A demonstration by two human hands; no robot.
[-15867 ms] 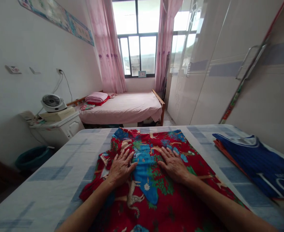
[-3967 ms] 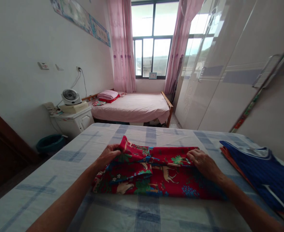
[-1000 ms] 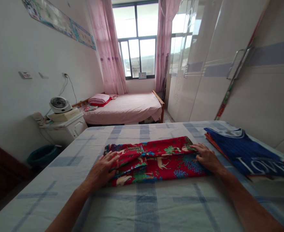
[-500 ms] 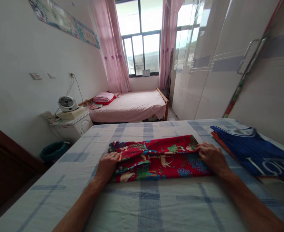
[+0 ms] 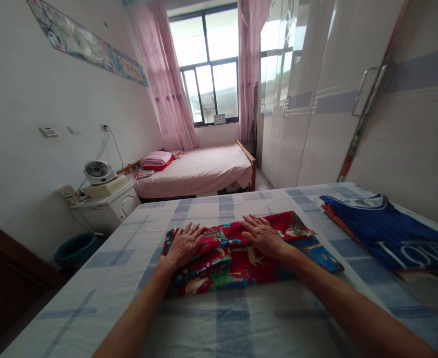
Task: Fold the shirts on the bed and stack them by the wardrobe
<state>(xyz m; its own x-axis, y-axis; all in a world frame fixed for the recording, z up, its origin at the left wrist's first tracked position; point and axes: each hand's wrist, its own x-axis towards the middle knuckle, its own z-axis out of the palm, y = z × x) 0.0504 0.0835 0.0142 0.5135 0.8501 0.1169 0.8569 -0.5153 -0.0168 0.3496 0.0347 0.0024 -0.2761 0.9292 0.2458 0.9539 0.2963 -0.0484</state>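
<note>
A red patterned garment, folded into a long strip, lies across the bed in front of me. Its print shows animals and blue and green plants; the exact kind of garment I cannot tell. My left hand rests flat on its left end with the fingers stretched out. Near the middle of the upper edge, my right hand lies palm down with its fingers spread. Beyond my right forearm, the garment's right end shows a blue patch.
Folded blue and orange clothes lie at the right of the checked bed sheet. Past the bed stand a pink bed, a white cabinet with a fan, a bin and a tall wardrobe.
My right hand has let go of the garment's right end and moved left onto its middle. My left hand has gone from gripping the left end to lying flat on it.
</note>
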